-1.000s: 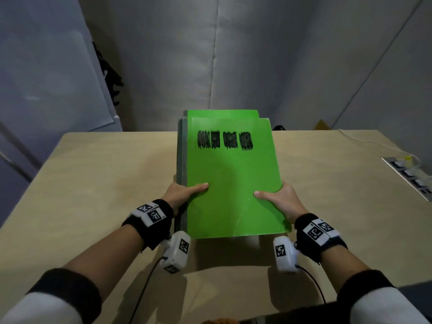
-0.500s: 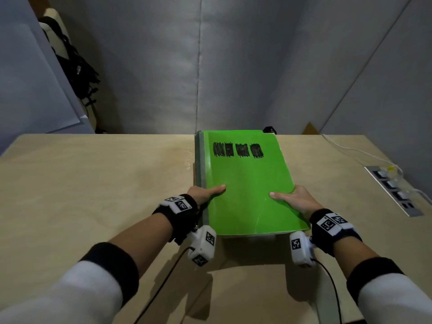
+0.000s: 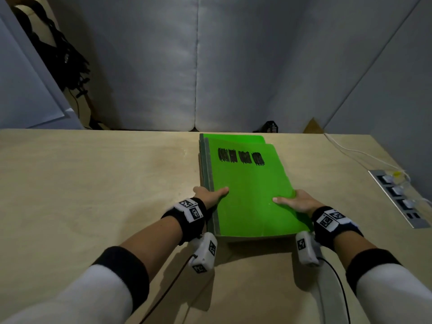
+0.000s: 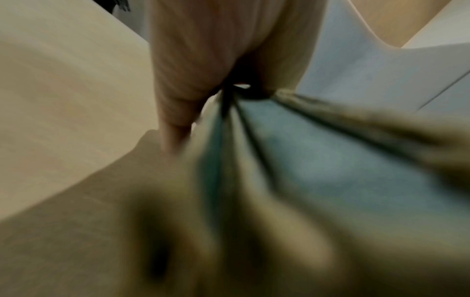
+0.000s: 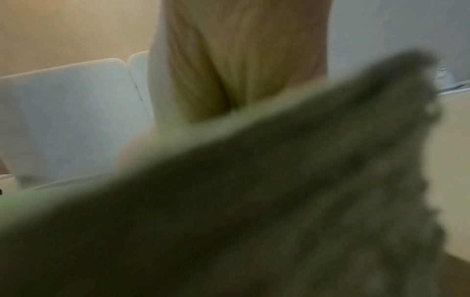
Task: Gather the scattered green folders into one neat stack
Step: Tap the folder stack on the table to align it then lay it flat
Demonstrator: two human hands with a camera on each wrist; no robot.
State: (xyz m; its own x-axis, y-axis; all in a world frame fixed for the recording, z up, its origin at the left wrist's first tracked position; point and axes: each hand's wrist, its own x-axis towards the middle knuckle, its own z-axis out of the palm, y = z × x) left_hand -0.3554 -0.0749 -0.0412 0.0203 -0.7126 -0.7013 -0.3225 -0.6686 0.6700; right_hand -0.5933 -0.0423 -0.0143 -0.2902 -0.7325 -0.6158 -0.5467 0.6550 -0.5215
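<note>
The left hand [image 3: 208, 197] clasps the spine edge of the stack of green folders [image 3: 250, 197], thumb on the top cover and fingers hidden beneath. The stack's long axis runs away from the person, its near end seemingly raised off the wooden table [image 3: 93, 183]. The right hand [image 3: 295, 202] clasps the opposite edge likewise; both sit equally near. A power strip [image 3: 397, 197] lies well to the right, grey padded walls [image 3: 233, 66] behind
</note>
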